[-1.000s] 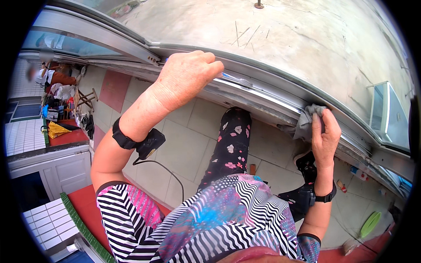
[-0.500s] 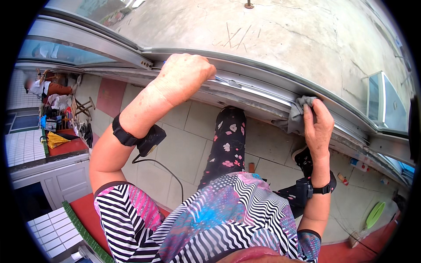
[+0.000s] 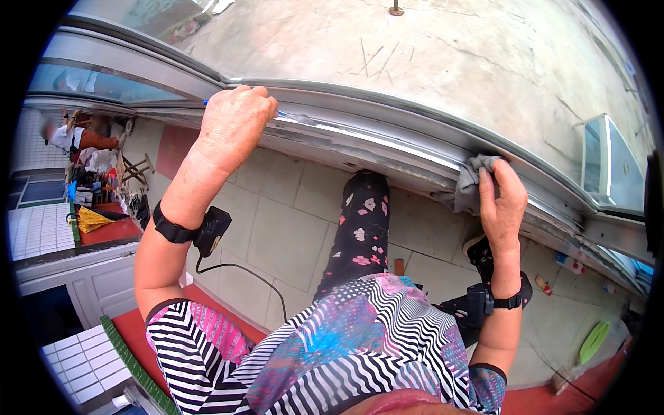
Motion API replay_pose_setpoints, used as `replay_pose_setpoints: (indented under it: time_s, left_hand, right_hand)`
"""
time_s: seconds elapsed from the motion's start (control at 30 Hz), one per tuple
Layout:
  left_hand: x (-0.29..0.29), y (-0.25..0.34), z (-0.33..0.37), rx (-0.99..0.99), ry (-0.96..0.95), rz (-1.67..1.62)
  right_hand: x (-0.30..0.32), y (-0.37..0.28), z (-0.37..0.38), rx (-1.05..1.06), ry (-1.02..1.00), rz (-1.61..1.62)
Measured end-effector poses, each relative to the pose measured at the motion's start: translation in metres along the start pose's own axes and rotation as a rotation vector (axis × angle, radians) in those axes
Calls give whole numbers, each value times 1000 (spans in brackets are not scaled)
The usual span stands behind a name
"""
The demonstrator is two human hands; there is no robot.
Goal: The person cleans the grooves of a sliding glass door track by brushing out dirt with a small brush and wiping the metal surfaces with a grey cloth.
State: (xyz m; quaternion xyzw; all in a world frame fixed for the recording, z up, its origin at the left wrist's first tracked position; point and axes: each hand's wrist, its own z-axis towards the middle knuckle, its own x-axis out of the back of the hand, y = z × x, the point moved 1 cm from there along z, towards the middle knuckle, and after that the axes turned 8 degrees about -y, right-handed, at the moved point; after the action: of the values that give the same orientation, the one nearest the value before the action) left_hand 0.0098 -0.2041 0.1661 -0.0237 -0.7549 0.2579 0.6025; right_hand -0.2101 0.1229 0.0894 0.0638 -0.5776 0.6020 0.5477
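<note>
My left hand (image 3: 237, 123) is closed around a slim tool with a blue handle (image 3: 281, 113). Its pale tip lies in the groove of a metal window track (image 3: 387, 144); the tip is too blurred to tell its kind. A bit of blue handle also sticks out on the left side of the fist. Farther right, my right hand (image 3: 503, 194) pinches a crumpled grey cloth (image 3: 467, 185) between thumb and fingers. That cloth is pressed over the track's edge, partly hanging down its near side.
A sliding window frame (image 3: 149, 72) stands at the track's left end. Beyond the sill lies a concrete surface (image 3: 456, 48) with a glass panel (image 3: 609, 159). Below are floor tiles (image 3: 277, 200) and a green basin (image 3: 593, 342). Another person (image 3: 76, 137) is far left.
My left hand has slid left along the track with the blue-handled tool, its forearm following. My right hand and the grey cloth have stayed almost in place.
</note>
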Motion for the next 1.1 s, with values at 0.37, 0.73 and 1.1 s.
replay_pose_setpoints:
  time_s: [0.37, 0.73, 1.1]
  left_hand:
    - [-4, -17, -6, -12, 74, 19]
    - [31, -8, 4, -123, 113, -157]
    - [16, 29, 22, -241, 94, -143]
  right_hand:
    - [0, -1, 0, -4, -11, -15]
    - [0, -1, 0, -20, -3, -15]
    - [0, -2, 1, -7, -6, -16]
